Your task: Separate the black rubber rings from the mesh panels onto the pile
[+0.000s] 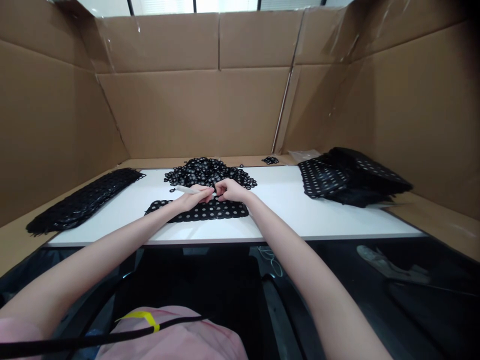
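Note:
My left hand (195, 197) is closed around a slim white pen-like tool (183, 189), whose tip points right towards my other hand. My right hand (230, 190) is pinched close against the left fingertips; what it grips is too small to make out. Both hands are over the back edge of a black perforated sheet (202, 212) with rows of light round dots, which lies flat on the white board (277, 220). Just behind the hands rises a loose heap of small black rings (204, 170).
A stack of black sheets (86, 200) lies at the left. More dotted black sheets (348, 175) are piled at the right. A few rings (270, 160) sit apart at the back. Tall cardboard walls (195, 110) enclose the board on three sides.

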A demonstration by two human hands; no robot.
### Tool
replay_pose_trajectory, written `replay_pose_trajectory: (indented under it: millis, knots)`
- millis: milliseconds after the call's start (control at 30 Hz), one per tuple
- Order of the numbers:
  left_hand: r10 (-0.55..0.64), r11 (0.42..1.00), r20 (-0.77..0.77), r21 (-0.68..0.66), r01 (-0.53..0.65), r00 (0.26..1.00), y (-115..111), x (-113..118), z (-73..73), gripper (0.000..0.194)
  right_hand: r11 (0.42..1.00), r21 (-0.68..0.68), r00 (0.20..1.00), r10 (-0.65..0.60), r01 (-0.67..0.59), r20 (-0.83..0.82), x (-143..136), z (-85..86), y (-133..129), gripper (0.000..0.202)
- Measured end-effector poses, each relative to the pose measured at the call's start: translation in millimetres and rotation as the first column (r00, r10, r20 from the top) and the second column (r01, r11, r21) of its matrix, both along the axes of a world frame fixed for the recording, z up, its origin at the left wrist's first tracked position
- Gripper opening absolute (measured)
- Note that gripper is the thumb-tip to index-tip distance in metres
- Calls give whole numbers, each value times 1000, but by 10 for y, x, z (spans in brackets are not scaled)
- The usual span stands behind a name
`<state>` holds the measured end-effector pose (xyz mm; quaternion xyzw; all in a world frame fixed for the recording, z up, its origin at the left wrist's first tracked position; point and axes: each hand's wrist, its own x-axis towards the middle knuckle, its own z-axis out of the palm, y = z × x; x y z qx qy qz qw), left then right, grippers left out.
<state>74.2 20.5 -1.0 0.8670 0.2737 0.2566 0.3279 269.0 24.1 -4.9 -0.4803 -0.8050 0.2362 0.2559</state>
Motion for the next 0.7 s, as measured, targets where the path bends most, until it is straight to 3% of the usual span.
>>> replay_pose_trajectory:
  millis: [167, 433, 700]
  knots:
    - [-45, 999, -33, -2, 45, 998, 44, 4, -4, 46, 1000, -20, 1000, -15, 15, 1, -17, 4, 2, 15]
    - [-44, 991, -39, -132, 38, 998, 15, -2, 24, 47, 999, -30, 1000, -11, 11, 2, 0, 30, -36, 13]
    - [37, 976, 94, -215, -16, 995, 7, -45, -1, 50, 999, -11, 992, -50, 51, 119, 82, 66, -76, 18]
